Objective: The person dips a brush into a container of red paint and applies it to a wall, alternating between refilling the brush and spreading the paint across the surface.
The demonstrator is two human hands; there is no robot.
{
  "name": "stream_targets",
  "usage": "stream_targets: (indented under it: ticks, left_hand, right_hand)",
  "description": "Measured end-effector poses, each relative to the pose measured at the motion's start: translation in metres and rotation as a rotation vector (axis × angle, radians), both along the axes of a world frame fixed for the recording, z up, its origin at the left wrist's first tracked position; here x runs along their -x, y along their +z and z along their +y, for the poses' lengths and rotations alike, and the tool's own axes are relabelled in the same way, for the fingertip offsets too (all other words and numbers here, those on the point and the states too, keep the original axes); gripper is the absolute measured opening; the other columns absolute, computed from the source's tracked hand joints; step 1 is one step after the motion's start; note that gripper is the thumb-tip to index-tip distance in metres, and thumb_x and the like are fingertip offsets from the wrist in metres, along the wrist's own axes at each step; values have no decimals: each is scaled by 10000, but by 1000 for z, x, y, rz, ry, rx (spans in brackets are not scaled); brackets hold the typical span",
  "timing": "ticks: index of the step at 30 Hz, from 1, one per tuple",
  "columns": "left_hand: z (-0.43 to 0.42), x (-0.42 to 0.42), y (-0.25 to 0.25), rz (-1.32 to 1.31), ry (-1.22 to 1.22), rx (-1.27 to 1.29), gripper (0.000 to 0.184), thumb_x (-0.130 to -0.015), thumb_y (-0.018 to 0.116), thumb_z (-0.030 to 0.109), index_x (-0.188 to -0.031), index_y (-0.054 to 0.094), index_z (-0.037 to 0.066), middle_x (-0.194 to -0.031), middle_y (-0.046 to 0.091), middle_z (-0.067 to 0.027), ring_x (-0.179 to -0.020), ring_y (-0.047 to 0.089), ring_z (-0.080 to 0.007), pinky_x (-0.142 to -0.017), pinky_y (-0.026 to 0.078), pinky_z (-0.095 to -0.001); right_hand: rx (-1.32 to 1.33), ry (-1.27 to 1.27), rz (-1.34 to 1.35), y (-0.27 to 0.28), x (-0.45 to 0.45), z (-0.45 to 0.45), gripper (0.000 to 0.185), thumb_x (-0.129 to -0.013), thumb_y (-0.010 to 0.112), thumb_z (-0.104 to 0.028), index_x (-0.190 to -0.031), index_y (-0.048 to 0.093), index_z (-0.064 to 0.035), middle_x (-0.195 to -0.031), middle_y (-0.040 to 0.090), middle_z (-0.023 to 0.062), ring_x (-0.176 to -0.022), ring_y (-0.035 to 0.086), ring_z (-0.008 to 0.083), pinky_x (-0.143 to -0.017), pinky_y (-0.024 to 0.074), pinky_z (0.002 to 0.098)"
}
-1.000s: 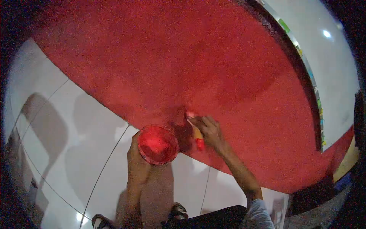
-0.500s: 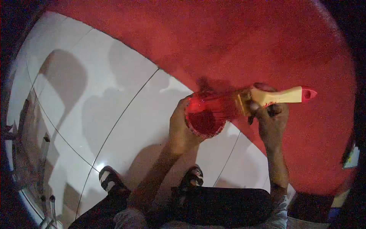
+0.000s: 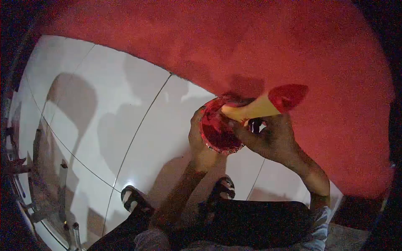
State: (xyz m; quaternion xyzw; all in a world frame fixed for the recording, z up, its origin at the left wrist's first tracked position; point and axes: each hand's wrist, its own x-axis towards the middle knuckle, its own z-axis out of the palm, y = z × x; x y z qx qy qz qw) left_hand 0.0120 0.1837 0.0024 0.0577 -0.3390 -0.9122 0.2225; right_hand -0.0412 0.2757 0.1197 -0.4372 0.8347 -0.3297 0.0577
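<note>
My left hand (image 3: 199, 140) is wrapped round the side of a round paint container (image 3: 225, 151) and holds it up, its mouth facing me. Dark red paint (image 3: 220, 133) shows inside. In my right hand (image 3: 270, 138) is a paintbrush (image 3: 253, 108) with a pale yellow handle and a red end, gripped near the base of the handle. The brush's head is down at the container's mouth; its bristles are hidden by my fingers and the rim. The handle's red end points up and to the right.
A red wall (image 3: 167, 37) fills the upper and right part of the view. Below it lies a white tiled floor (image 3: 142, 163) with shadows across it. My sandalled feet (image 3: 133, 198) are on the tiles. Metal legs or bars (image 3: 69, 230) stand at the lower left.
My right hand has moved left with the paintbrush, bringing its head from beside the container down to the mouth. The handle now tilts upward. My left hand still holds the container.
</note>
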Motion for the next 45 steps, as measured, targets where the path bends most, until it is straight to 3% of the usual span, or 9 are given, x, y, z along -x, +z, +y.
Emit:
stream_targets:
  ticks: [6, 9, 15, 18, 21, 35, 41, 43, 45]
  left_hand:
    - [6, 0, -5, 78, 23, -37, 449, -862, 545, 182, -1230, 385, -18, -1184, 490, -164, -1073, 514, -254, -937, 419, -383]
    - [4, 0, -7, 115, -8, -19, 459, -886, 504, 254, -1234, 379, -17, -1207, 478, -161, -1074, 513, -253, -942, 415, -389]
    - [3, 4, -17, 11, -59, -63, 510, -835, 568, 239, -1238, 376, -8, -1206, 488, -144, -1073, 516, -247, -935, 421, -375]
    - [15, 5, -15, -166, 81, 267, 654, -715, 709, 221, -1235, 381, -2, -1195, 499, -142, -1074, 517, -254, -928, 422, -364]
    - [6, -2, -3, -333, 221, 594, 822, -568, 829, 228, -1223, 388, -1, -1170, 515, -153, -1069, 525, -269, -919, 426, -358]
    - [-9, 4, -12, -245, 94, 323, 848, -512, 854, 268, -1196, 423, 11, -1112, 558, -160, -1037, 554, -262, -881, 450, -358]
    - [-53, -7, -18, -281, 214, -33, 850, -498, 865, 234, -1195, 429, 17, -1114, 564, -149, -1040, 553, -243, -892, 442, -353]
    - [-68, -11, -28, -259, 282, 7, 856, -500, 863, 215, -1204, 418, 19, -1126, 555, -143, -1048, 544, -238, -900, 438, -353]
    - [-85, -25, -15, -255, 451, 592, 855, -510, 857, 202, -1213, 406, 24, -1137, 546, -137, -1055, 537, -239, -903, 436, -355]
  right_hand:
    - [23, 15, 58, -11, 8, 2, 275, -838, 548, -344, -933, 598, -90, -820, 613, 158, -743, 608, 360, -627, 499, 433]
    - [-144, 17, 18, 7, 5, 0, 334, -747, 667, -101, -1074, 610, -57, -914, 633, 36, -728, 569, 74, -574, 463, 214]
    - [-129, -51, 72, 3, 4, 0, 297, -752, 683, -111, -1037, 627, -48, -841, 638, 23, -669, 565, 66, -558, 462, 214]
    - [149, -31, -91, -2, 16, 5, 235, -820, 614, -256, -922, 624, -45, -771, 640, 75, -687, 637, 201, -568, 497, 331]
    - [137, -269, -521, -6, 38, 21, 231, -808, 630, -221, -957, 625, -44, -741, 630, 27, -609, 598, 106, -502, 457, 242]
    - [739, -375, -1211, 1, 54, 31, 284, -844, 554, -216, -1086, 518, -72, -932, 613, 24, -710, 600, 118, -569, 494, 235]
    - [532, -339, 320, 88, 83, 27, 298, -853, 595, -184, -1097, 523, -29, -932, 579, 53, -743, 564, 124, -591, 462, 236]
    - [280, -356, 424, 78, 120, 49, 234, -853, 578, -176, -1050, 557, -51, -919, 599, 47, -729, 569, 155, -598, 461, 267]
    - [0, -247, 704, 51, 140, 53, 217, -828, 585, -165, -1028, 583, -82, -915, 603, 53, -734, 570, 187, -617, 467, 305]
